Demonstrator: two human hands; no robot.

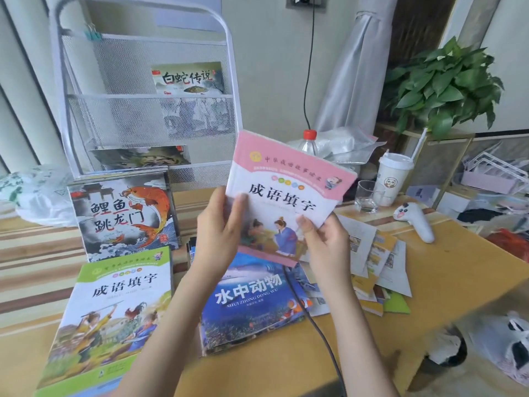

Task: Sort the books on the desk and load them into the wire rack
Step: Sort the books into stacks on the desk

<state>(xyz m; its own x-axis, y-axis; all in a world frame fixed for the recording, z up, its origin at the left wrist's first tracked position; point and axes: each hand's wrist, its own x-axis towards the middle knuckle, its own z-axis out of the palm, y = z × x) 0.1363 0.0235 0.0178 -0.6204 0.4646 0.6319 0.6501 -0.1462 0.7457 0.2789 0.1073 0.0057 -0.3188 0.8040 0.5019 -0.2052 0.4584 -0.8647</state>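
While both hands (pixel 272 239) grip pink book (pixel 289 193), wire rack (pixel 143 96) holds 2 books, glass (pixel 366 196) nearby

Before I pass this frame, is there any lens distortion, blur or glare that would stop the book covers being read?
Head view: wide-angle bending bows the wire rack frame and wall lines near the edges; soft even daylight, no hard shadows; the pink book held by the left hand and right hand reads clearly, slightly soft; no glare on the blue book.
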